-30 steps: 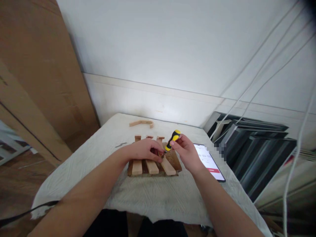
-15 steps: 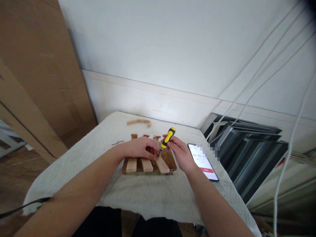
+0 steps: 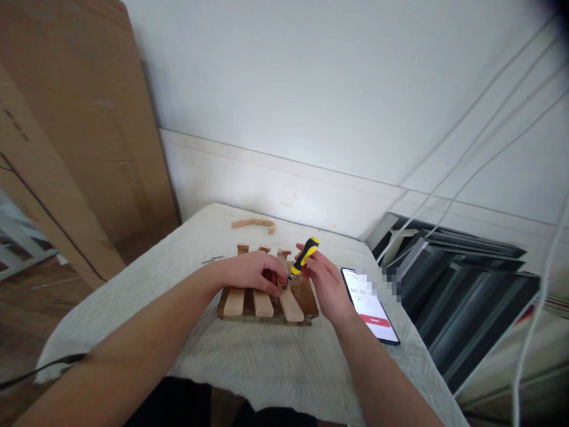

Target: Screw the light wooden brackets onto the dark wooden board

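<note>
A yellow-and-black screwdriver (image 3: 306,256) is gripped in my right hand (image 3: 326,283), tilted, its tip down at the rightmost wooden hook piece (image 3: 291,305). My left hand (image 3: 258,271) lies across the pieces, with thumb and fingers closed on that same piece beside the screwdriver tip. Any screw at the tip is too small to make out. The middle piece (image 3: 263,303) and the left piece (image 3: 234,302) lie alongside, partly covered by my left hand. All three rest on a brown wooden board (image 3: 309,299).
A loose curved wooden hook (image 3: 253,223) lies at the back of the cloth-covered table (image 3: 262,367). Thin metal pieces (image 3: 213,260) lie left of the board. A phone (image 3: 373,314) showing a timer is at the right. Dark panels (image 3: 480,302) and white cables (image 3: 524,332) are beyond.
The screwdriver handle has turned in my right hand and leans slightly further right. My left hand stays on the wooden pieces. The whole view has shifted a little.
</note>
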{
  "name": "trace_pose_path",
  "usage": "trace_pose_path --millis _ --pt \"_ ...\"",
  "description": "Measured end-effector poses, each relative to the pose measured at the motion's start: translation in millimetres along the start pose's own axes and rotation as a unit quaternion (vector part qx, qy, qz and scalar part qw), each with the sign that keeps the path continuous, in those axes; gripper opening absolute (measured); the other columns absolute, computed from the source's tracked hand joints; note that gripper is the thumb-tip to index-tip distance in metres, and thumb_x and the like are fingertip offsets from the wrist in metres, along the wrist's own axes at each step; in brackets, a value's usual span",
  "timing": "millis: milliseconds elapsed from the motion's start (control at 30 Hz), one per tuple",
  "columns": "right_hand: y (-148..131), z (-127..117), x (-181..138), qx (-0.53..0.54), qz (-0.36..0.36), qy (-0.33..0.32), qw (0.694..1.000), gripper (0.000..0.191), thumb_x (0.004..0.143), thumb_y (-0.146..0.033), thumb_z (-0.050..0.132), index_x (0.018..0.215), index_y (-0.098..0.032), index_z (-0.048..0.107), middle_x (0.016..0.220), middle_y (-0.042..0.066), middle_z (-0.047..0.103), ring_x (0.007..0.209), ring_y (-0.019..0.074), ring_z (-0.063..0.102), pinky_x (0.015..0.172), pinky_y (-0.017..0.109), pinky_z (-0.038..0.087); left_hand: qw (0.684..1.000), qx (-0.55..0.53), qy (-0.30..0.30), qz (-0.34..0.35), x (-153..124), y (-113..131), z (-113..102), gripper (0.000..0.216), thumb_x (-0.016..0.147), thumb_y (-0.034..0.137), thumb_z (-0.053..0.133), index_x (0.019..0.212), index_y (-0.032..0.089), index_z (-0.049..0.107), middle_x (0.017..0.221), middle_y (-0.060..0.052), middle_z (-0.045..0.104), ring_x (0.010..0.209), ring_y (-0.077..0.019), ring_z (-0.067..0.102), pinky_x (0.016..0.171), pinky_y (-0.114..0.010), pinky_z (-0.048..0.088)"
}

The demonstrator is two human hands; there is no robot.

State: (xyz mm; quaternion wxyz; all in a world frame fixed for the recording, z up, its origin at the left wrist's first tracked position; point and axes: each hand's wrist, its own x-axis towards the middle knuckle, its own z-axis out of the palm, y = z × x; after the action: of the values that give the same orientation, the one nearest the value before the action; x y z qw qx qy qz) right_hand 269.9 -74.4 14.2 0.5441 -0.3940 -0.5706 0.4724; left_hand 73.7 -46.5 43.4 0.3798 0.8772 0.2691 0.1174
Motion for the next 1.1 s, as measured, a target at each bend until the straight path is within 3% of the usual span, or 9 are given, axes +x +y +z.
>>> trace_pose_path --millis 133,267,533,633,767,1000,1100 --pt "0 3 0 -0.015 -0.017 -0.004 1.0 0.02 0.076 -0.041 0.066 0.083 -0.022 0.061 0.076 -0.002 0.061 0.068 0.0138 0.052 0.066 0.029 0.04 1.0 -0.012 -0.007 -0.001 1 -2 0 0.018 0.077 0.027 0.068 0.09 0.015 0.069 0.085 -0.002 0.065 0.074 -0.0127 0.059 0.067 -0.022 0.044" --pt "3 8 0 0.023 -0.013 -0.003 1.0 0.027 0.069 -0.037 0.074 0.083 -0.023 0.056 0.077 -0.003 0.061 0.072 0.0142 0.055 0.068 0.029 0.043 1.0 -0.016 -0.007 -0.003 1 -4 0 0.016 0.077 0.028 0.069 0.089 0.017 0.069 0.08 0.0 0.064 0.072 -0.0112 0.058 0.065 -0.02 0.044" --pt "7 7 -4 -0.023 -0.045 -0.004 0.999 0.022 0.086 -0.039 0.052 0.092 -0.023 0.067 0.094 0.003 0.069 0.083 0.0174 0.059 0.073 0.032 0.043 1.0 -0.023 -0.001 -0.004 1 -4 0 0.017 0.077 0.029 0.069 0.09 0.017 0.069 0.077 0.0 0.063 0.07 -0.0106 0.057 0.063 -0.019 0.043" --pt "9 8 -3 -0.029 -0.051 -0.006 0.998 0.018 0.081 -0.042 0.06 0.084 -0.024 0.061 0.086 0.001 0.067 0.078 0.0169 0.059 0.073 0.032 0.045 1.0 -0.017 -0.004 -0.002 1 -3 0 0.017 0.077 0.03 0.069 0.088 0.016 0.069 0.076 0.0 0.063 0.069 -0.0111 0.057 0.062 -0.02 0.042" --pt "11 12 -1 0.0 -0.036 0.011 0.999 0.028 0.072 -0.042 0.071 0.084 -0.025 0.051 0.079 -0.002 0.06 0.068 0.0149 0.057 0.066 0.03 0.046 1.0 -0.012 -0.007 -0.02 1 -3 0 0.019 0.077 0.031 0.068 0.088 0.016 0.069 0.073 0.0 0.063 0.067 -0.0111 0.056 0.06 -0.02 0.041" --pt "7 9 -4 0.012 -0.042 -0.007 0.999 0.02 0.086 -0.04 0.052 0.093 -0.024 0.062 0.094 0.003 0.067 0.089 0.0186 0.059 0.075 0.033 0.044 1.0 -0.007 0.0 -0.015 0 -4 1 0.022 0.077 0.029 0.068 0.094 0.015 0.069 0.08 -0.001 0.064 0.07 -0.012 0.057 0.063 -0.022 0.043" --pt "8 8 -4 0.003 -0.046 0.001 0.999 0.018 0.085 -0.039 0.054 0.089 -0.024 0.062 0.089 0.002 0.066 0.083 0.0172 0.059 0.074 0.032 0.043 1.0 -0.005 0.0 -0.005 0 -3 1 0.021 0.078 0.027 0.067 0.095 0.015 0.069 0.08 -0.001 0.064 0.071 -0.0119 0.057 0.064 -0.022 0.043"
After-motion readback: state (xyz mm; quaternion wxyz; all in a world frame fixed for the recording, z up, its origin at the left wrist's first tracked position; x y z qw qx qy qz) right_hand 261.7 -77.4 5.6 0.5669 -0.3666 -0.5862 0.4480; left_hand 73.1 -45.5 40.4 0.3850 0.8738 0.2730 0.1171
